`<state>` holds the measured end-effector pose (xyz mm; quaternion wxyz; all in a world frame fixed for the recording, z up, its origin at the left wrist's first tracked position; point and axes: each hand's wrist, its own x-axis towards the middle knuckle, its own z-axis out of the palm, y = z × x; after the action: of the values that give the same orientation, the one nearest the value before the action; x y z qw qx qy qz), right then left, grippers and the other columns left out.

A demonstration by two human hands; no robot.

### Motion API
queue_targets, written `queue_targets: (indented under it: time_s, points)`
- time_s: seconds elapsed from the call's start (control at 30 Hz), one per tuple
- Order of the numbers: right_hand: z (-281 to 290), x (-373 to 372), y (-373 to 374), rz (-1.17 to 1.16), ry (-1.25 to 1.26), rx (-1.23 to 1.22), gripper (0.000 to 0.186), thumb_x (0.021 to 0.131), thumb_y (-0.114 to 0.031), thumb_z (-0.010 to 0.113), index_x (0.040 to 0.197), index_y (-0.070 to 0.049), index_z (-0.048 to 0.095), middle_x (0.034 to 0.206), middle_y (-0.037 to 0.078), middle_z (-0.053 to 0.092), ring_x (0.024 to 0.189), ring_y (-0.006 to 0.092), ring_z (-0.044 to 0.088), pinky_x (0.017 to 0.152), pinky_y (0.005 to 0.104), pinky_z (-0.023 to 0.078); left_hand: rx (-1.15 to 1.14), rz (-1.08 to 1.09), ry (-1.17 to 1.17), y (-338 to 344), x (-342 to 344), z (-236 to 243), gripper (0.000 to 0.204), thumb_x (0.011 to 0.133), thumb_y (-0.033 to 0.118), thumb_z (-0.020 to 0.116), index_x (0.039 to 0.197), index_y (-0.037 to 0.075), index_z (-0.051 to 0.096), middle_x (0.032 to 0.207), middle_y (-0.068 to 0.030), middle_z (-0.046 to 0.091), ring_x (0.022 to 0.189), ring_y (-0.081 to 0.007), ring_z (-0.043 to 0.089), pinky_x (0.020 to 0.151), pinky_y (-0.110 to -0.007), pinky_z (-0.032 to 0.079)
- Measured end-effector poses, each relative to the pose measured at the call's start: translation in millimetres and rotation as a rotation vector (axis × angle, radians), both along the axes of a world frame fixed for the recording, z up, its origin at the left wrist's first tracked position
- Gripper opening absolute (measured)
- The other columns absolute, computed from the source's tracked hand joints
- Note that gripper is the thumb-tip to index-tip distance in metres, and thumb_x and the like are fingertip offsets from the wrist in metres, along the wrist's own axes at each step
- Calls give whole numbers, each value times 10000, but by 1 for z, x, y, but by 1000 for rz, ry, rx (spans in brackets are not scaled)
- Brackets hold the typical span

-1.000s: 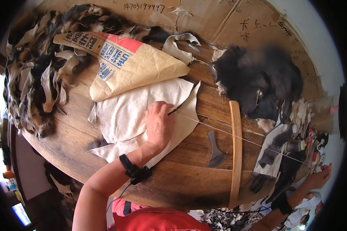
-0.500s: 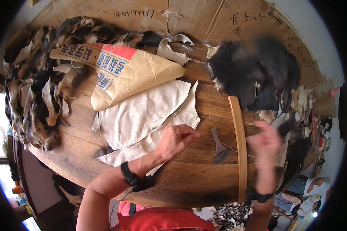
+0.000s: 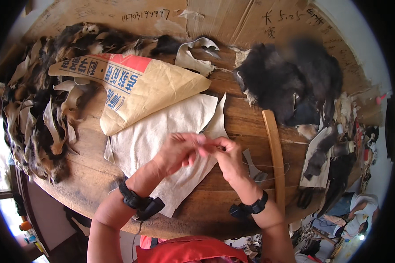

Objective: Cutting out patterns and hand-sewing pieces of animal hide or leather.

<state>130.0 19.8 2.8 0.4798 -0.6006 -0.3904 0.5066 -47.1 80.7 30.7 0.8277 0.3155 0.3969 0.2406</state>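
My left hand (image 3: 178, 151) and my right hand (image 3: 228, 158) meet over the right part of a pale hide (image 3: 175, 118), fingertips touching. Both are closed in a pinch. From my right hand a thin pale thread (image 3: 274, 167) trails away in a loose loop to the right. What my left fingers pinch is blurred and hidden. A fine strand also shows on the hide just above the fingers. Partly covering the hide's far side is a folded brown paper sheet (image 3: 162, 87) with a red patch and blue print.
A wooden strip (image 3: 274, 153) lies to my right, beside a small grey scrap (image 3: 255, 168). Black fur (image 3: 285, 83) is piled at the far right, near a thread spool (image 3: 343, 148). Fur and hide scraps (image 3: 35, 122) heap along the left. Cardboard (image 3: 232, 22) stands behind the table.
My right hand has swung left from beyond the wooden strip to meet the left hand. The thread, drawn straight before, now hangs in a loop. My left hand has shifted slightly left.
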Motion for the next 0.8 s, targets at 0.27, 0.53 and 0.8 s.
queue_targets:
  time_s: [0.27,0.53,0.8]
  points:
    - [-9,-11,1,24,-560,188,82,840,-96,735,889,-31,731,754,122,696,634,226,662,599,318,498,585,6,537,25,22,-24,166,886,101,713,968,-43,728,834,-90,695,496,-97,561,425,-241,438]
    - [0,-3,-2,15,-532,220,50,842,-86,717,878,-51,715,762,128,683,659,281,674,599,350,511,401,-7,577,28,14,-14,116,854,79,730,885,-33,723,820,-89,658,521,-112,563,487,-289,464]
    - [88,3,-12,866,-220,511,48,873,-74,690,914,-97,700,741,42,682,600,136,641,554,271,488,994,18,851,20,9,-34,121,855,132,740,901,20,746,819,-78,672,717,-130,631,634,-290,502]
